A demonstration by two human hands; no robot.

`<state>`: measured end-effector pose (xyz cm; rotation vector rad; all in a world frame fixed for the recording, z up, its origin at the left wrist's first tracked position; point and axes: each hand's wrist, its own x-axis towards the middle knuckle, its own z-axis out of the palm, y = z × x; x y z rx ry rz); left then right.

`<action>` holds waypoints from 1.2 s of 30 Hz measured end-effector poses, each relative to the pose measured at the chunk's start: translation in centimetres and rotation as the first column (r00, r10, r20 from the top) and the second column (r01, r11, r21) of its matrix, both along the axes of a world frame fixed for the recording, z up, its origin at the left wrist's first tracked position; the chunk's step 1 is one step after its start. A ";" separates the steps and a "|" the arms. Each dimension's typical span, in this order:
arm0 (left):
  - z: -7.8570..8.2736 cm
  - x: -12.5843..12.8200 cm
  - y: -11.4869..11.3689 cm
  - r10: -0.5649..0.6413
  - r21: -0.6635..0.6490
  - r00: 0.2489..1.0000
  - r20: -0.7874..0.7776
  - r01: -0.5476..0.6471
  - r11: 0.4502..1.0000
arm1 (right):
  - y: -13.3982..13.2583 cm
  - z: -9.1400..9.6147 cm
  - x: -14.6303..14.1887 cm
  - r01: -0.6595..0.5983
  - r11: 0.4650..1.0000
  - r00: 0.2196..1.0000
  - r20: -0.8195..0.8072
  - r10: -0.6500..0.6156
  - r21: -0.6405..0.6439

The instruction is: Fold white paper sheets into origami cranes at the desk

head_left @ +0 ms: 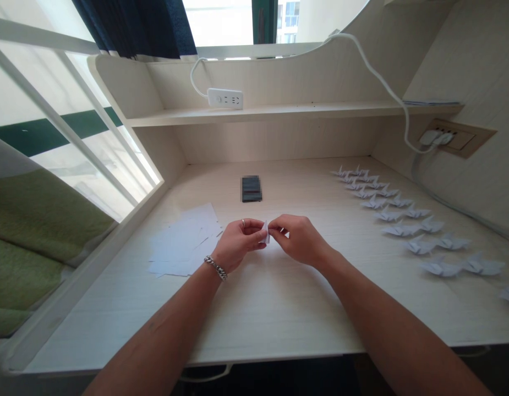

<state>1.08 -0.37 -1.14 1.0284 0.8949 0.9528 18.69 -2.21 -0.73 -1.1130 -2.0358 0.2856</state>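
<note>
- Currently, with your hands as the dial's centre and twelve straight ahead, you have a small folded paper (266,233) at that centre, above the desk (274,319).
- Your left hand (236,241) is clamped on it, thumb against fingers, with the paper standing roughly upright in that pinch.
- Your right hand (299,237) meets the paper at three o'clock, thumb and forefinger closed together on its edge.
- You wear a ring (243,223) on a left finger and a chain bracelet (215,268) on the left wrist.
- At nine o'clock you have loose white paper sheets (178,242), overlapping and flat.
- Between eleven and twelve lies a dark rectangular object (251,188), its face blurred; farther along that line, a white power strip (225,99) sits on the shelf (279,113).
- From two o'clock round to just past three, you have folded paper cranes (399,229), mostly in two rows.
</note>
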 end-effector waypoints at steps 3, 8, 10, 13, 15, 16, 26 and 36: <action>-0.1 0.0 0.1 0.023 -0.005 1.000 0.009 -0.023 1.000 | -0.1 0.0 -0.4 0.028 0.997 0.997 0.064 -0.033 0.068; 0.0 -0.1 0.2 0.089 0.063 0.995 0.041 -0.091 0.994 | -0.2 -0.4 -1.0 0.080 0.980 0.994 0.054 -0.091 0.180; 0.0 -0.1 0.2 0.117 0.095 0.991 0.068 -0.123 0.988 | -0.2 -0.6 -1.2 0.095 0.981 0.995 -0.011 -0.095 0.168; 0.0 -0.1 0.2 0.141 0.136 0.986 0.085 -0.151 0.979 | -0.1 -0.7 -1.4 0.073 0.993 0.988 -0.139 -0.060 0.097; 0.0 0.0 0.2 0.151 0.163 0.984 0.091 -0.164 0.973 | -0.2 -0.7 -1.5 0.048 0.998 0.974 -0.224 -0.037 0.047; 0.0 0.1 0.3 0.157 0.179 0.983 0.096 -0.172 0.969 | -0.2 -0.7 -1.5 0.045 0.999 0.963 -0.266 -0.037 0.021; -0.2 0.6 0.3 0.233 0.296 0.964 0.131 -0.263 0.918 | -0.3 -0.4 -2.0 0.132 0.984 0.948 -0.275 -0.160 -0.119; 0.3 0.9 -0.1 0.230 0.281 0.970 0.079 -0.243 0.928 | -0.8 0.3 -1.9 0.167 0.983 0.981 -0.091 -0.173 -0.071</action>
